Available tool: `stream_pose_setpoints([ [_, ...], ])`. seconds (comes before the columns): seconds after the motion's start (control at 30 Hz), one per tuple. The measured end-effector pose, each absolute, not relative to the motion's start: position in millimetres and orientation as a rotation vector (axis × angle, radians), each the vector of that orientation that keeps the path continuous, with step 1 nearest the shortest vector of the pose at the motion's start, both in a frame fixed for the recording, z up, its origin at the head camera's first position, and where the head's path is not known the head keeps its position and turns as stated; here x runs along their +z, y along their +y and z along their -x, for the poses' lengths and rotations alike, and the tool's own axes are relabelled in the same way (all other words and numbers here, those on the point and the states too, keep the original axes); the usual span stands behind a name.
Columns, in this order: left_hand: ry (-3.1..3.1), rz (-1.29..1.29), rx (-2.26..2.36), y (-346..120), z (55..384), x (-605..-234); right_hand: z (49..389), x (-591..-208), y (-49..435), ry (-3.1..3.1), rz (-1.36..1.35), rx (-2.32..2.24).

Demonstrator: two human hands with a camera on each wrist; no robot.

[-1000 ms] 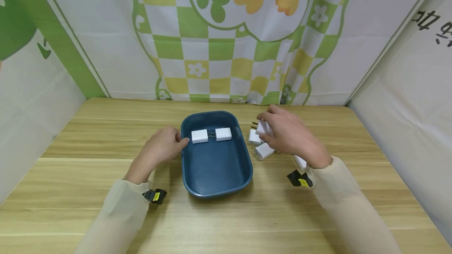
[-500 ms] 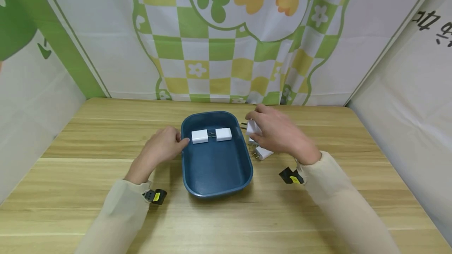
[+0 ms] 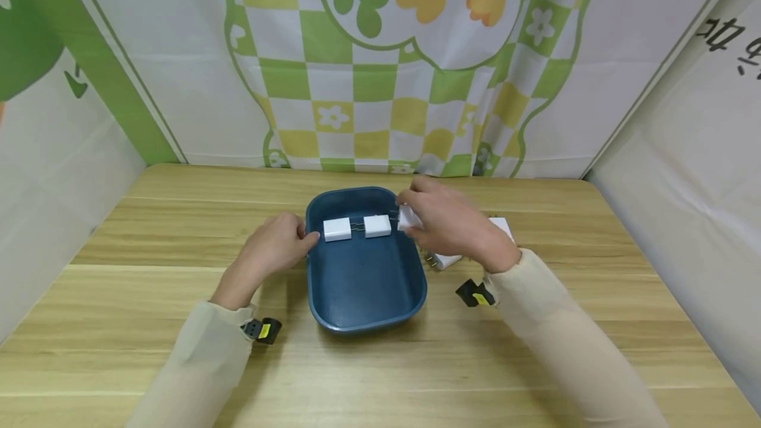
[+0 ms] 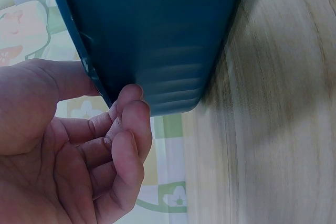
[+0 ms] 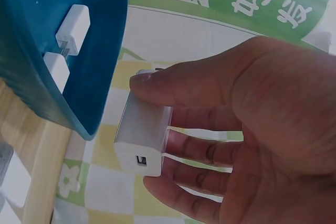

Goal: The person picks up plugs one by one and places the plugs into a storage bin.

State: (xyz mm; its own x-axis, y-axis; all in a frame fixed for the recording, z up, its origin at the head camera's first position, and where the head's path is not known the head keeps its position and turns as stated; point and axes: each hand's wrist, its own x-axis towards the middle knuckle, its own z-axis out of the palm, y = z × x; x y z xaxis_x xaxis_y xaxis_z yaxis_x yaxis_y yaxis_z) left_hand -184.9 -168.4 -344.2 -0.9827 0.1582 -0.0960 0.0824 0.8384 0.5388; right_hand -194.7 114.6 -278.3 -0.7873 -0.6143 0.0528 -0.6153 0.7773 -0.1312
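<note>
My right hand (image 3: 448,218) pinches a white USB charger (image 5: 140,129) between thumb and fingers, over the right rim of a dark blue plastic bin (image 3: 362,286). The charger's prongs point left; its USB port faces the right wrist camera. Inside the bin, toward the back, lie two more white chargers, the left one (image 3: 337,230) and the right one (image 3: 377,226), prongs facing each other. At the bin's left side my left hand (image 3: 275,241) grips the rim, thumb on top. Its fingers (image 4: 131,129) curl against the outer wall in the left wrist view.
Right of the bin, partly hidden by the right hand, loose white chargers lie on the wooden table (image 3: 380,382), one nearer (image 3: 446,261) and one farther right (image 3: 502,226). A green-and-yellow checked curtain (image 3: 371,107) hangs behind the table, with white cloth at both sides.
My right hand has carried the charger left, from above the loose chargers to the bin's right rim, uncovering a charger behind it. My left hand has stayed on the bin.
</note>
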Motion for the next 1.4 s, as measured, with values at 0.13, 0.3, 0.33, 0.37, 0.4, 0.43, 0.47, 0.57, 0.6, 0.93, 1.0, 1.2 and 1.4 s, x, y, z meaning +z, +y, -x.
stream_pose_setpoints([
  [0.13, 2.878, -0.191, 0.84, -169, 185, -345, 198, -279, 108, -2.993, -1.035, 0.216],
  [0.3, 2.877, -0.195, 0.838, -169, 185, -344, 203, -280, 100, -3.029, -1.062, 0.23],
  [0.33, 2.876, -0.195, 0.838, -169, 184, -344, 204, -280, 99, -3.034, -1.069, 0.229],
  [0.37, 2.875, -0.195, 0.837, -169, 184, -343, 205, -281, 98, -3.034, -1.084, 0.227],
  [0.4, 2.874, -0.194, 0.837, -169, 184, -343, 206, -281, 96, -3.033, -1.098, 0.224],
  [0.43, 2.873, -0.193, 0.838, -169, 184, -343, 207, -282, 95, -3.031, -1.112, 0.217],
  [0.47, 2.873, -0.193, 0.839, -169, 184, -343, 208, -283, 93, -3.032, -1.122, 0.205],
  [0.57, 2.879, -0.196, 0.836, -169, 184, -343, 211, -286, 87, -3.036, -1.149, 0.178],
  [0.6, 2.88, -0.197, 0.835, -169, 184, -343, 212, -286, 86, -3.037, -1.157, 0.173],
  [0.93, 2.886, -0.202, 0.827, -169, 185, -345, 219, -295, 74, -3.046, -1.199, 0.13],
  [1.0, 2.888, -0.203, 0.825, -169, 185, -345, 220, -296, 71, -3.047, -1.208, 0.115],
  [1.2, 2.88, -0.201, 0.829, -169, 184, -344, 224, -299, 62, -3.062, -1.218, 0.063],
  [1.4, 2.873, -0.191, 0.834, -169, 184, -343, 226, -304, 55, -3.11, -1.204, 0.033],
])
